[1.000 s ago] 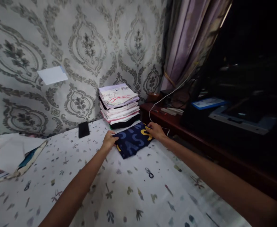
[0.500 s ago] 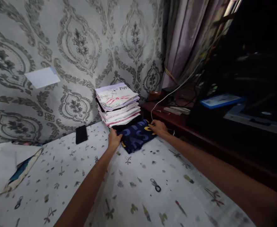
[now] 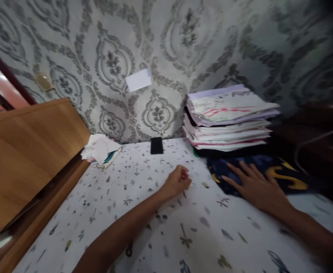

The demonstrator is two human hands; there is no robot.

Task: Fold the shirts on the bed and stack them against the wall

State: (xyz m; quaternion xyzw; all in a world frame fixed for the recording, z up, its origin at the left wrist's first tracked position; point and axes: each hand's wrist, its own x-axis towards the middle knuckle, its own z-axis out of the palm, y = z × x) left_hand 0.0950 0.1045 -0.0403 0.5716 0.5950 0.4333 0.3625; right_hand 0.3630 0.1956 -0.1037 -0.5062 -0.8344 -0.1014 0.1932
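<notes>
Navy cloth (image 3: 281,175), yellow-lettered, lies flat under the spread right hand (image 3: 261,189); left hand (image 3: 177,182), released, curls loosely.

Looks like a bedroom in a home, judging by the damask-patterned wallpaper (image 3: 180,57), a white sheet (image 3: 197,223) printed with small motifs beside a wooden panel (image 3: 32,140) resembling a bed end, and a stack of folded clothes (image 3: 229,117) near the wall.
</notes>
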